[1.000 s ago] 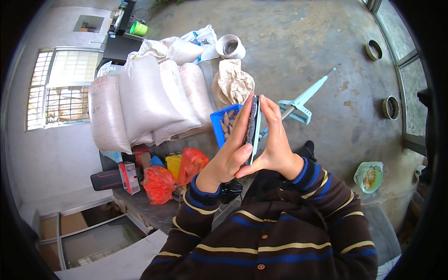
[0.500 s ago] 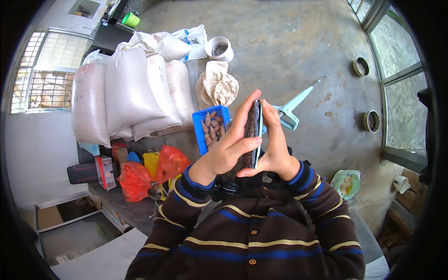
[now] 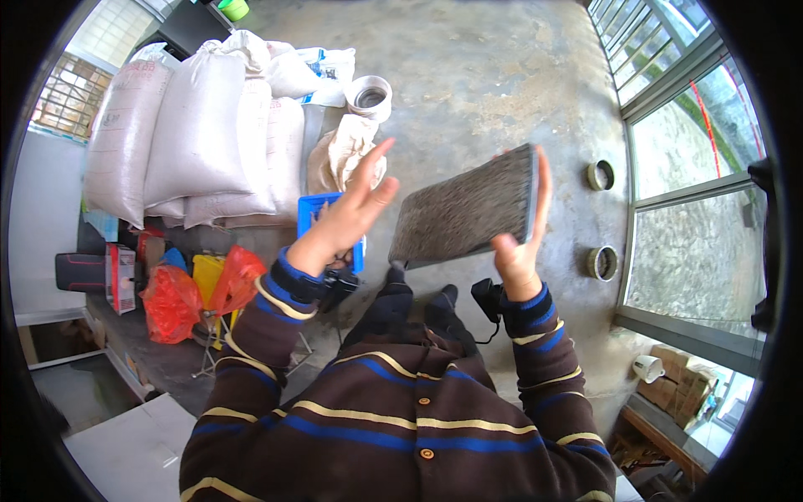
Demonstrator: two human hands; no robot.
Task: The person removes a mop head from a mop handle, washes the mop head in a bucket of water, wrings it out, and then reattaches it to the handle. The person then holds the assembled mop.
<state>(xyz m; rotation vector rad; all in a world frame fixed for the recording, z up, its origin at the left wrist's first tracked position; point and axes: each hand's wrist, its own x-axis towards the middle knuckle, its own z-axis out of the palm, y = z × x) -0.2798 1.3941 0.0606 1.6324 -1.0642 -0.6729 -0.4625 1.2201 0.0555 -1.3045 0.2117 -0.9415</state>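
Observation:
A flat rectangular board (image 3: pixel 468 209) with a dark grey, mottled, fuzzy-looking face is tilted in front of me, its surface blurred by motion. My right hand (image 3: pixel 527 238) grips it along its right edge, thumb on the near corner and the other fingers behind. To the left, my left hand (image 3: pixel 347 222) is apart from the board, with fingers spread and nothing in it. Behind that hand, a blue plastic crate (image 3: pixel 311 203) of brown tubers shows only in part.
Full white sacks (image 3: pixel 201 142) are stacked at left beside a crumpled beige sack (image 3: pixel 341 155) and a white bucket (image 3: pixel 368 99). Red plastic bags (image 3: pixel 171 301) lie nearer. Two round bowls (image 3: pixel 600 176) stand on the concrete floor (image 3: pixel 485 75) by the windows at right.
My left hand has let go of the board and moved left. The right hand has carried it rightward and turned its dark face toward me. The view has shifted; the light-blue tool is out of sight.

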